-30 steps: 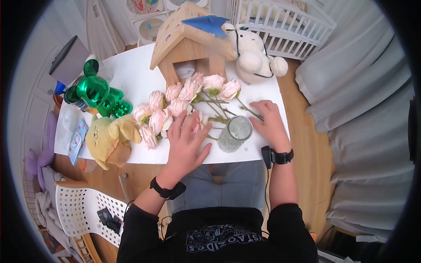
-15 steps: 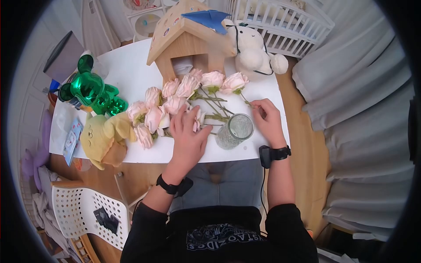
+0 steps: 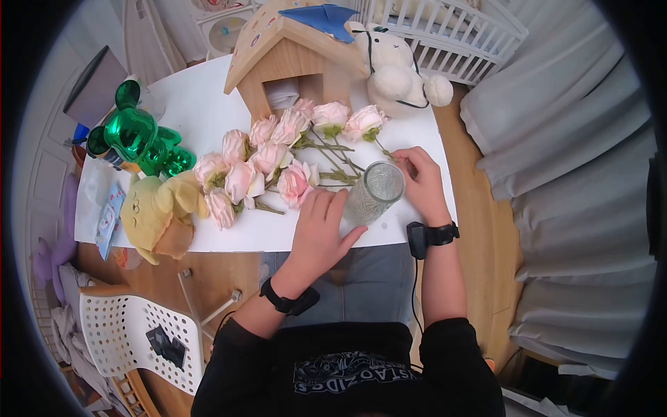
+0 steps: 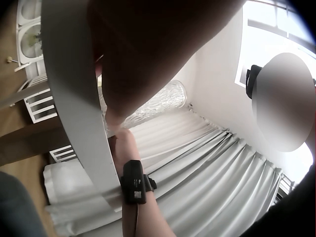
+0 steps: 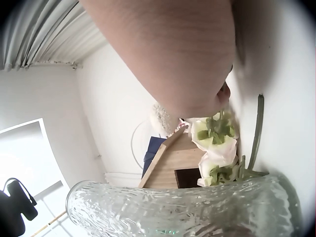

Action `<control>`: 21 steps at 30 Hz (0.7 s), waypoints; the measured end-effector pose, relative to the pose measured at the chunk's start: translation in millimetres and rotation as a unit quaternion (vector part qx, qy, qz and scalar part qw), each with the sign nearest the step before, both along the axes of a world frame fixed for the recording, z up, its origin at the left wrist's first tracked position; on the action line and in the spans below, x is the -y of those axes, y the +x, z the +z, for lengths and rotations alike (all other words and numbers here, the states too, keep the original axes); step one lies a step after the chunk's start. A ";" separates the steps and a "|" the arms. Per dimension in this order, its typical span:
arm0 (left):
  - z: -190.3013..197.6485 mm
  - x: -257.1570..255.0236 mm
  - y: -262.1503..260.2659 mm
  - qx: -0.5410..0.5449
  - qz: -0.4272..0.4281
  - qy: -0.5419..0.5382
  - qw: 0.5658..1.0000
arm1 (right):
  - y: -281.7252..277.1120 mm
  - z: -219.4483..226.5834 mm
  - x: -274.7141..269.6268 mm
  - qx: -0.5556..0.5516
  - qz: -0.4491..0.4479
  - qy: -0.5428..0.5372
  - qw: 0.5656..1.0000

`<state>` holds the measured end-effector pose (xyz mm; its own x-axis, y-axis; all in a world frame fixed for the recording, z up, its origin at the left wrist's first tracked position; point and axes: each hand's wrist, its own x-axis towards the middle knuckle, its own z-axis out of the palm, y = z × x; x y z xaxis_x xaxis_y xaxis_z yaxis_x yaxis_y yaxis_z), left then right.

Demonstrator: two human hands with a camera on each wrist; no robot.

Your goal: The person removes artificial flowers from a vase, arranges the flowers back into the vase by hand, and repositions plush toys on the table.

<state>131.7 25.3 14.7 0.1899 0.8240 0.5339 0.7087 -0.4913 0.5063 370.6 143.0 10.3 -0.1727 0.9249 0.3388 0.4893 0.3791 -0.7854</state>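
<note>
The head view looks forward and down from above the table [image 3: 264,233], with the left hand [image 3: 322,233] and right hand [image 3: 422,183] in frame. The left wrist view, rotated sideways, looks closely past its hand toward grey curtains [image 4: 197,170]. The right wrist view, also sideways, lies low, nearest the glass vase [image 5: 173,210]. All three share the vase.

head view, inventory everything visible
roses: about eleven, pink, on table
vase: one, clear, table front
table: one, white, centre
toy house: one, tan, table back
stuffed toys: two, white and yellow, table
shiny figure: one, green, table left
packet: one, blue, table left
crib: one, white, behind
curtains: several, grey, right
chair: one, white, lower left
wristbands: two, black, wrists
shirt: one, black, bottom
jeans: one pair, blue, lap
left grip: one, bare, beside vase
right grip: one, bare, at stem
</note>
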 end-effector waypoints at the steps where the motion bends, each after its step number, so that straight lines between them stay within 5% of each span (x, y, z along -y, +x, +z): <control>1: 0.5 0.9 -0.1 0.000 0.000 0.001 1.000 | 0.5 -0.6 -0.3 -0.006 0.000 -0.008 1.000; 13: 6.7 0.4 -0.9 -0.007 0.039 -0.003 0.999 | -3.9 0.5 7.7 -0.087 0.075 0.015 0.993; 15: 12.9 -1.1 -1.9 0.001 0.028 0.006 1.000 | -4.0 -2.1 9.0 -0.111 0.098 0.015 0.989; 17: 19.6 -8.8 0.1 0.031 0.005 0.001 0.999 | -4.5 -1.0 15.0 -0.166 0.123 -0.102 0.973; 21: 9.5 -15.8 -0.3 0.059 -0.027 -0.028 0.998 | -14.8 4.5 22.9 -0.173 0.191 -0.047 0.965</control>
<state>131.3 41.1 24.1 0.1738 0.8435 0.5081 0.6160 -0.4957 0.6122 355.7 120.1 14.8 -0.3995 0.8453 0.3549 0.0305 0.3992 -0.9164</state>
